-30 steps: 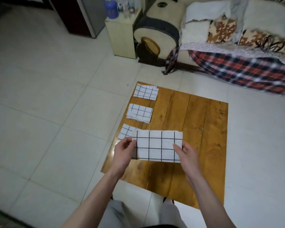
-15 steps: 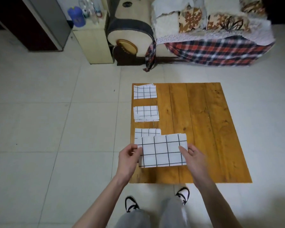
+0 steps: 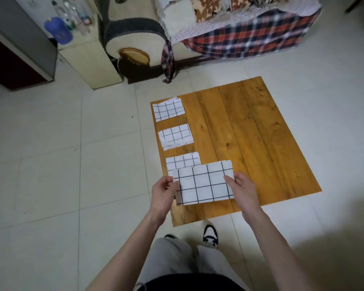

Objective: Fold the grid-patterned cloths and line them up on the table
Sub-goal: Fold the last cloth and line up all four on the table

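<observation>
L hand pinches the L edge of the held cloth, thumb on top, fingers curled under. Prob. keeps it taut + flat w/ layers aligned for another fold.

Cloth: white w/ black grid, already folded to a wide rectangle, held roughly level over table near edge. Extra layer edges peek at L + bottom sides, so fold isn't perfectly square. It overlaps in view the nearest cloth of the row, contact can't tell.

Row: far cloth, mid cloth, nearest one, all folded smaller, in a column along table's L edge w/ gaps. Held one is bigger, so likely needs 1 more fold to match.

R hand pinches the R edge, thumb on top.
</observation>
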